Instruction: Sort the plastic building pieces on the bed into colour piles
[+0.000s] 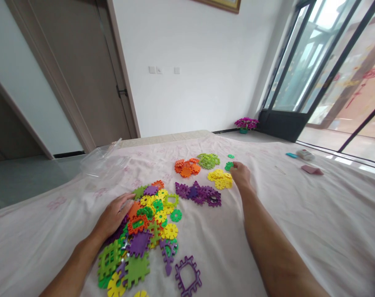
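My right hand (241,175) reaches out to the far side of the cloth, its fingers closed at the edge of a green notched plastic disc (229,166). A smaller green piece (231,156) lies just beyond it. Left of that hand are a yellow disc pile (220,180), a light green pile (208,161), an orange pile (187,167) and a row of purple pieces (199,194). My left hand (116,213) rests with outstretched fingers on the left edge of a mixed heap of interlocking plastic pieces (139,243). Its palm is hidden.
A pale patterned cloth (224,247) covers the surface. A purple square frame piece (188,275) lies near the front. Clear plastic packaging (102,163) sits at the left edge. On the right are a white object (305,154), a blue item (291,155) and a pink piece (312,170).
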{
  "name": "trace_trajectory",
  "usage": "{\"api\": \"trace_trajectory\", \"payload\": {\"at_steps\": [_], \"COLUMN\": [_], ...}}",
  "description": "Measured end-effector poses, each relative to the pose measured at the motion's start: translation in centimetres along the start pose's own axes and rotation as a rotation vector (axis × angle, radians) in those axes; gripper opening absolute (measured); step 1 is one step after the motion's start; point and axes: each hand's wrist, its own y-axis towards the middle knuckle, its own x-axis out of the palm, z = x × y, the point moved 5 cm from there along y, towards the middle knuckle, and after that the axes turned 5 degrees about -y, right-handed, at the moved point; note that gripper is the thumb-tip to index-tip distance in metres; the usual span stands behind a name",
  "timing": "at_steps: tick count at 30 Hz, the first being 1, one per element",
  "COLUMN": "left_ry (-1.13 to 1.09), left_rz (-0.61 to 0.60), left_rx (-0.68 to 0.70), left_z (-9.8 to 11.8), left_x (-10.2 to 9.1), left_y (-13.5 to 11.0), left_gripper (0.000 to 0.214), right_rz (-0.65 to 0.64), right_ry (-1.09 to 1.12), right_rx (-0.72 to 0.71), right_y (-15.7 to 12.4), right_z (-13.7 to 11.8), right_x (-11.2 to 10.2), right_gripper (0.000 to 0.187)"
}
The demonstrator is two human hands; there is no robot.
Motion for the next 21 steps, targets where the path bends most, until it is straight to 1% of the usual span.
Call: {"api": "trace_trajectory", "payload": {"at_steps": [2, 3, 5, 7, 10, 13, 15, 17, 18, 19, 21], "left_ry": [0.000, 0.000, 0.002, 0.005, 0.009, 0.014, 0.018, 0.021, 0.022, 0.022, 0.021], "left_rz": [-0.003, -0.002, 0.000, 0.003, 0.011, 0.018, 0.023, 0.028, 0.030, 0.030, 0.030], "left_rx": [-0.005, -0.009, -0.014, -0.013, -0.008, -0.005, -0.003, -0.002, -0.002, 0.000, 0.002], "left_z": [0.1, 0.1, 0.1, 0.2, 0.1, 0.1, 0.2, 0.2, 0.3, 0.4, 0.4], "left_x": [0.0, 0.0, -0.1, -0.1, -0.1, -0.1, -0.1, -0.2, -0.2, -0.2, -0.2], "left_y": [0.0, 0.0, 0.0, 0.0, 0.0, 0.0, 0.0, -0.1, -0.1, -0.1, -0.1], "left_gripper": [0.050, 0.050, 0.050, 0.049, 0.048, 0.048, 0.047, 0.047, 0.047, 0.047, 0.047], "right_rz": [0.071, 0.092, 0.069, -0.051, -0.326, -0.602, -0.736, -0.832, -0.851, -0.852, -0.801], "right_ry": [-0.017, -0.004, 0.077, 0.209, 0.380, 0.423, 0.388, 0.350, 0.317, 0.280, 0.198], "right_rx": [0.055, 0.063, 0.023, -0.051, -0.224, -0.477, -0.606, -0.713, -0.761, -0.823, -0.954], "right_y": [0.1, 0.1, 0.0, -0.5, -2.5, -6.4, -9.1, -11.5, -12.5, -13.4, -14.7], "right_z": [0.7, 0.7, -0.3, -2.2, -6.7, -11.6, -14.1, -15.9, -16.6, -17.2, -18.1], "right_x": [-0.5, -0.5, -0.1, 0.9, 2.3, 2.6, 2.5, 2.5, 2.6, 2.7, 2.9], "right_gripper": [0.049, 0.050, 0.048, 0.041, 0.033, 0.026, 0.025, 0.023, 0.022, 0.021, 0.021]}}
